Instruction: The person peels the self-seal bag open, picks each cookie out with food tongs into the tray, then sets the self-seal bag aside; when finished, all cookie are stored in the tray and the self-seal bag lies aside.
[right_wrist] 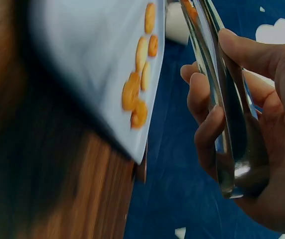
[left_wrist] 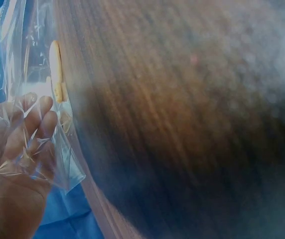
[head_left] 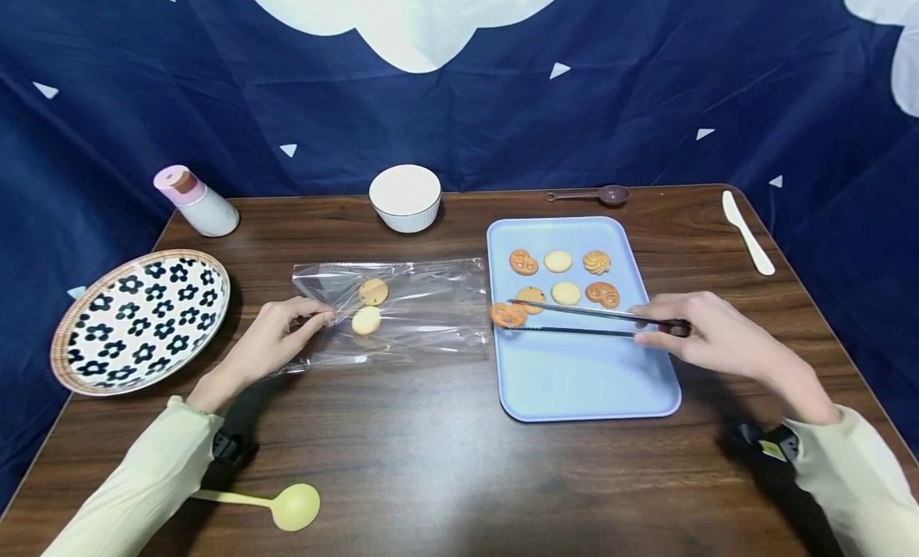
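My right hand [head_left: 692, 329] grips metal tongs [right_wrist: 232, 114], whose tips pinch a pretzel cookie [head_left: 508, 315] over the left edge of the blue tray [head_left: 589, 381]. Rows of cookies lie on the tray, among them a swirl cookie [head_left: 597, 262] and a second pretzel cookie [head_left: 601, 294]. At the left, my left hand [head_left: 276, 341] pinches the near end of a clear plastic bag [head_left: 431, 302] between thumb and fingers. Inside the bag lie a speckled round cookie [head_left: 373, 291] and a plain round cookie [head_left: 366, 321].
A flower-patterned plate [head_left: 143, 321] stands at the left, with a pink-capped bottle [head_left: 197, 202] behind it. At the back are a white bowl [head_left: 405, 199] and a brown measuring spoon [head_left: 610, 195]. A white knife [head_left: 748, 232] lies far right, a yellow spoon [head_left: 295, 507] in front.
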Demonstrator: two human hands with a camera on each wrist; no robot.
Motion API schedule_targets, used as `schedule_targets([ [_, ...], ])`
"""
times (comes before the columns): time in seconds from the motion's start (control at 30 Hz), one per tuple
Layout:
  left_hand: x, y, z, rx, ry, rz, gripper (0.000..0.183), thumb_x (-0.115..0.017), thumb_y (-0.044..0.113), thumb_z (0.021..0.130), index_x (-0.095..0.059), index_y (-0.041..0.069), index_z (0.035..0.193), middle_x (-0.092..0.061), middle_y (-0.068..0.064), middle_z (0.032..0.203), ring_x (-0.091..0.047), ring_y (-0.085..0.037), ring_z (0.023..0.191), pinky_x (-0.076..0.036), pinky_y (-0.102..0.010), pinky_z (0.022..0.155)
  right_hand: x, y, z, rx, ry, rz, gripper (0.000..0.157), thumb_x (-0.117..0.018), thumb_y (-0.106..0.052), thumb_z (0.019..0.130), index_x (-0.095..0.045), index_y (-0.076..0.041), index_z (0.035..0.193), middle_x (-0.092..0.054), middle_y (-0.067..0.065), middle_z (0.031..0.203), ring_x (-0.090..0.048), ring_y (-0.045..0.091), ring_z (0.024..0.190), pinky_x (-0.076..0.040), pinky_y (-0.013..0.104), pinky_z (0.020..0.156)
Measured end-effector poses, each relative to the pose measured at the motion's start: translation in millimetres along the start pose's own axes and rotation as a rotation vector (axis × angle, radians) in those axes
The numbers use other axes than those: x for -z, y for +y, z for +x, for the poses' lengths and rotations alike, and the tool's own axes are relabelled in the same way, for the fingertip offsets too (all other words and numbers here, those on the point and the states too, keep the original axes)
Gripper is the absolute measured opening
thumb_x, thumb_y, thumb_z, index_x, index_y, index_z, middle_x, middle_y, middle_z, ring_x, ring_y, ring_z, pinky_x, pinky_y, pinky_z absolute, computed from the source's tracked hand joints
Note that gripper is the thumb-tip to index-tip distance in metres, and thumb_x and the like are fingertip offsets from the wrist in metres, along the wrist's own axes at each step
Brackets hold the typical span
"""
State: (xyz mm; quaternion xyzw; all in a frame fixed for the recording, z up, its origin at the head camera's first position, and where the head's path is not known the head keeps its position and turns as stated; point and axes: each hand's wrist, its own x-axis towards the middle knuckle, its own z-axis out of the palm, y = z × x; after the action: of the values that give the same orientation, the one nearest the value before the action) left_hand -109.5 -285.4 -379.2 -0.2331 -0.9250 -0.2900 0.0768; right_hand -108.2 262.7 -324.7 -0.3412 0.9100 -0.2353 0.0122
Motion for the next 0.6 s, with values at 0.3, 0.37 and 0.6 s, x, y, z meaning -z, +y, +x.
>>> schedule_targets([
  [0.3,-0.4,0.0,1.4,-0.020,0.011,-0.016,0.011,-0.060,0.003,0.091,-0.068,0.009,0.087,-0.065,0.003,0.081,-0.057,-0.007,0.077,-0.044,-0.028,0.069,3.7,7.6,-41.4,-0.010,0.038,-0.066,0.028,-0.078,-0.014,0.077,-0.072,-0.011,0.104,-0.063,-0.014,0.088,-0.047,-0.001,0.066,-0.037,0.016,0.061],
  [0.37,-0.4,0.2,1.3,-0.022,0.013,-0.016,0.013,-0.059,0.003,0.092,-0.067,0.009,0.086,-0.065,0.003,0.080,-0.057,-0.008,0.076,-0.043,-0.026,0.068,2.8,8.4,-45.4,-0.013,0.047,-0.079,0.029,-0.079,-0.014,0.076,-0.072,-0.013,0.103,-0.061,-0.017,0.087,-0.047,-0.002,0.066,-0.037,0.016,0.061],
  [0.6,0.0,1.6,2.6,-0.028,0.016,-0.014,0.014,-0.057,0.002,0.093,-0.067,0.007,0.086,-0.066,0.002,0.079,-0.059,-0.010,0.075,-0.044,-0.023,0.068,4.7,12.0,-49.6,-0.025,0.028,-0.050,0.033,-0.080,-0.015,0.074,-0.069,-0.014,0.106,-0.053,-0.020,0.077,-0.044,-0.003,0.062,-0.034,0.014,0.057],
])
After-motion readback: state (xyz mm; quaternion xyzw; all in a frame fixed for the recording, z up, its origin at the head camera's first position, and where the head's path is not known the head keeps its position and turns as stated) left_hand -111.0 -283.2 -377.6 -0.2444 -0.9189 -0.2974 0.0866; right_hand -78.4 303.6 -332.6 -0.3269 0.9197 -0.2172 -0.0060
